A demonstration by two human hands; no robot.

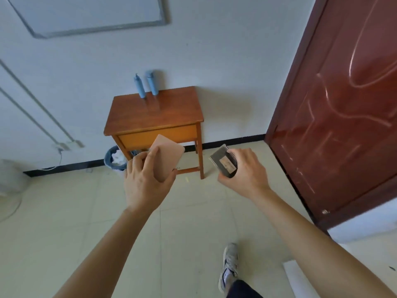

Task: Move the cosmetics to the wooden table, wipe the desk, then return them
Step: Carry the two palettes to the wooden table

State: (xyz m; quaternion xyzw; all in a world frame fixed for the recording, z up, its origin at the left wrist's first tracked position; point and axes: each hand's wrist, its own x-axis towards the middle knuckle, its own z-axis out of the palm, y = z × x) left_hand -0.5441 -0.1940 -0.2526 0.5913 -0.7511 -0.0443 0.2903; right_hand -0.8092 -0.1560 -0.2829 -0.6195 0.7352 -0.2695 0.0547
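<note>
A wooden table (pixel 163 117) stands on the tiled floor (pixel 86 211); at its 12 o'clock edge a blue pump bottle (pixel 139 88) and a second blue bottle (pixel 152 83) stand upright, just beside each other.

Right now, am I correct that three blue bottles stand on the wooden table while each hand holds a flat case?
Not quite: the head view shows two blue bottles, not three, on the wooden table. The left hand does hold a pink case and the right hand a dark case.
</note>
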